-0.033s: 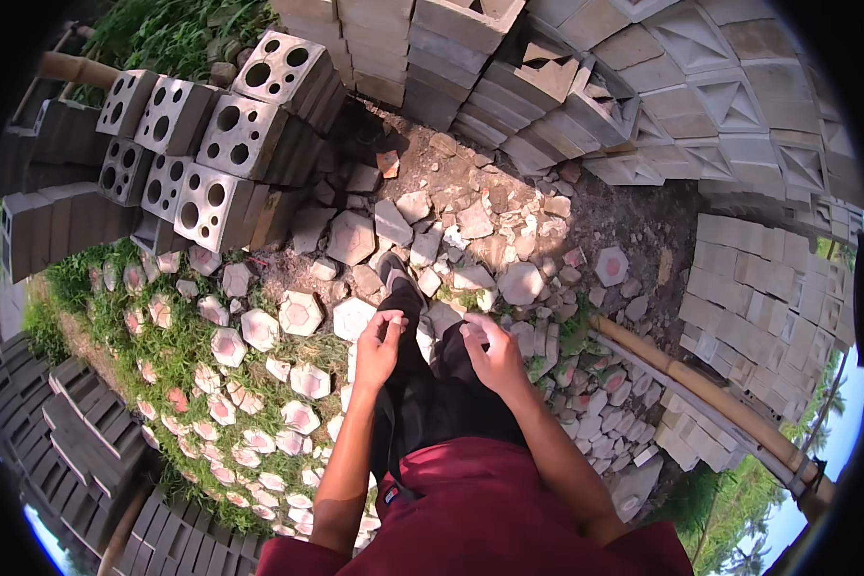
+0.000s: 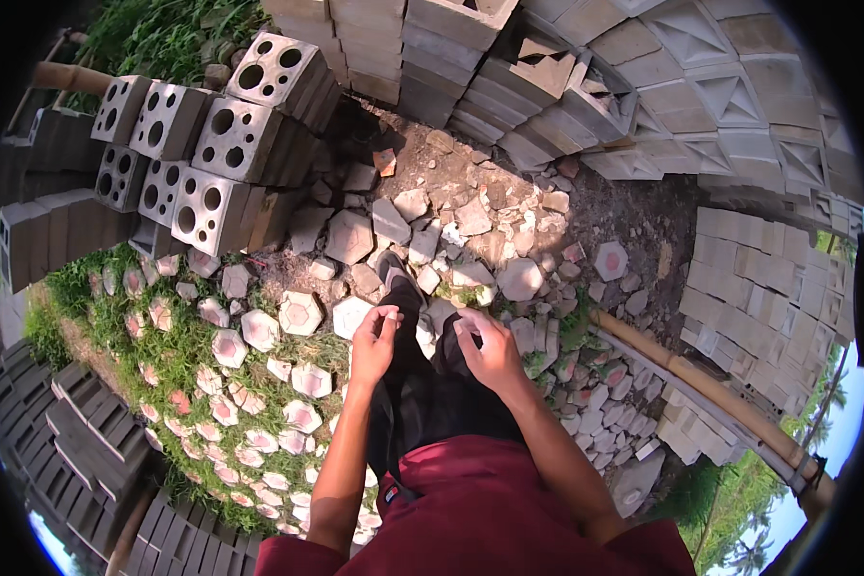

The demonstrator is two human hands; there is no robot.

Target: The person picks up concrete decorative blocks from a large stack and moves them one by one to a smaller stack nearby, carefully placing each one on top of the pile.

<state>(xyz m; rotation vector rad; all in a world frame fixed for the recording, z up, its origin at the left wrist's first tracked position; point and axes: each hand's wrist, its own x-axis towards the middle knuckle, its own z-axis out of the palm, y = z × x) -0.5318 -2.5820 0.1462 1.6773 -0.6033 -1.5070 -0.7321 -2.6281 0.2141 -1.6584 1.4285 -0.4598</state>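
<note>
Both hands hang in front of my dark trousers (image 2: 422, 413), over the legs. My left hand (image 2: 373, 344) is loosely curled, thumb and forefinger slightly parted, with nothing visible in it. Across a small gap, my right hand (image 2: 490, 350) has its fingers bent and thumb apart; it too holds nothing that shows. Neither touches any block or stone. Beyond the left hand one shoe (image 2: 391, 269) stands among broken hexagonal pavers. The nearest whole paver (image 2: 352, 317) lies on the ground just left of that hand.
Concrete blocks with round holes (image 2: 228, 144) are stacked at the far left. Patterned blocks (image 2: 730, 101) form a high stack at the far right. Rubble (image 2: 472, 218) covers the ground ahead. A bamboo pole (image 2: 682, 370) crosses at right; hexagonal pavers (image 2: 311, 380) lie in grass at left.
My right hand has shifted slightly left, and its fingers are a little more bent. The left hand has moved slightly left. The blocks and pavers stay in place.
</note>
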